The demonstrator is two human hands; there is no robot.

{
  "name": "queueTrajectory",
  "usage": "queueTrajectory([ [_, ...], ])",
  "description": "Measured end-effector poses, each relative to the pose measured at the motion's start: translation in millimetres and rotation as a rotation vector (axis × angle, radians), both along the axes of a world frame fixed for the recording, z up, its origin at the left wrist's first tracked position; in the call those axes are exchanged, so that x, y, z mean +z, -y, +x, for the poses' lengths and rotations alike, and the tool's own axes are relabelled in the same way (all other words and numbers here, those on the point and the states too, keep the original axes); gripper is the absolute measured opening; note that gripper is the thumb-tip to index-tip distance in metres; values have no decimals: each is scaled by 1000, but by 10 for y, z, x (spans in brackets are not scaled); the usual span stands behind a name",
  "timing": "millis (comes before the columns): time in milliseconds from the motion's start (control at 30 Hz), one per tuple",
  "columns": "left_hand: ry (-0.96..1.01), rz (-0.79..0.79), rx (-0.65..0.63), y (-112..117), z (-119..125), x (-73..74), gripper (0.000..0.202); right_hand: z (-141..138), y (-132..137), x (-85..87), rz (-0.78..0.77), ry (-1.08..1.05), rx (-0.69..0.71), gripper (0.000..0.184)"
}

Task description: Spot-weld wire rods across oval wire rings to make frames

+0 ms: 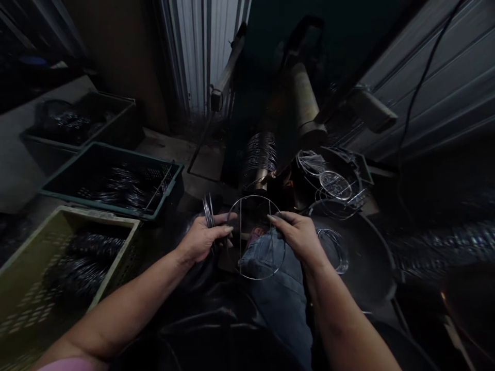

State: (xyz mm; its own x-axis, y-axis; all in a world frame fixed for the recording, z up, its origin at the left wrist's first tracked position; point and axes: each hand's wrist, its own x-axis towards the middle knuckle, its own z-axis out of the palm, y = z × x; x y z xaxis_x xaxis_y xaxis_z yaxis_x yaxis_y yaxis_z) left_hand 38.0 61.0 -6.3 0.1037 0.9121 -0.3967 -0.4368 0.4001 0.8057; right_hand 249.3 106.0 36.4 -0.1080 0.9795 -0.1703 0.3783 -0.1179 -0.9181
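Note:
Both hands hold a round wire ring point(256, 277) with two straight cross wires, in front of my knee in blue jeans. My left hand point(203, 238) is closed on the ring's left edge and also grips a small bundle of thin wire rings point(209, 210) that stands up above the thumb. My right hand point(299, 234) pinches the ring's upper right edge with curled fingers. A dark machine with a cylinder wound with wire rings point(260, 154) stands just beyond the hands.
Three plastic crates point(116, 178) with dark wire parts stand at the left, the nearest one yellowish point(23, 304). A round black pan point(359, 257) with loose wire rings point(332, 193) lies at the right. Corrugated metal walls stand behind.

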Motion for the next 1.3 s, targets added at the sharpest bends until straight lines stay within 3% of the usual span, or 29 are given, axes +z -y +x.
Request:
queueTrajectory([
  [400, 8, 15, 51, -362, 78, 320, 41, 57, -492, 192, 75, 101, -45, 38],
  [567, 19, -5, 63, -413, 111, 379, 40, 68, -587, 242, 54, 108, -54, 40],
  [967, 13, -3, 53, -487, 135, 372, 33, 49, -498, 216, 4, -13, -113, 34],
  [1300, 70, -15, -94, -698, 439, 434, 33, 361, -371, 276, -15, -95, -356, 38],
])
